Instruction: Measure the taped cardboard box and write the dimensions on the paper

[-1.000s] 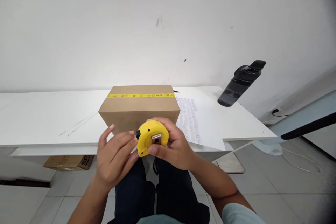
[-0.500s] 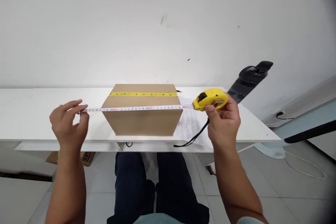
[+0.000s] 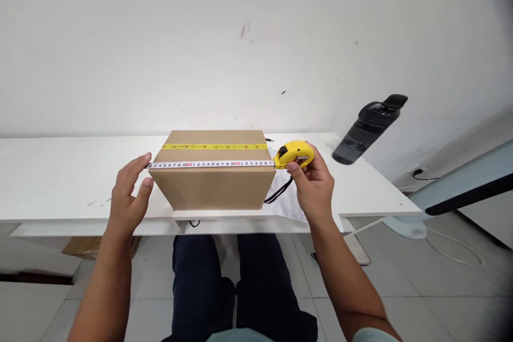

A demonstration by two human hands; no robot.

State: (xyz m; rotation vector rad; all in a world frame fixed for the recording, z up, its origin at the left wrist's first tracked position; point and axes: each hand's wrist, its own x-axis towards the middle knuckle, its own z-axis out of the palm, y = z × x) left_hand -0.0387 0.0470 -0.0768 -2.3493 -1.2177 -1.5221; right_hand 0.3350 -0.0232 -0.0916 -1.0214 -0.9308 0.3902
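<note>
A closed cardboard box [image 3: 218,187] with a yellow tape strip across its top stands on the white table [image 3: 60,181]. My right hand [image 3: 315,184] grips a yellow tape measure [image 3: 294,154] at the box's right top corner. Its white blade [image 3: 210,164] runs along the box's front top edge. My left hand [image 3: 130,195] pinches the blade's end at the box's left corner, its other fingers spread. A black wrist strap [image 3: 278,192] hangs from the tape measure.
A printed sheet of paper [image 3: 288,197] lies under the box's right side. A dark water bottle [image 3: 366,128] stands at the table's far right. A pen tip [image 3: 269,140] shows behind the box. Another cardboard box [image 3: 80,246] sits on the floor under the table. My legs are below the table edge.
The tape measure went from both hands near my lap to stretched over the box. Since half a second ago both hands moved inward, shortening the blade to the box's length.
</note>
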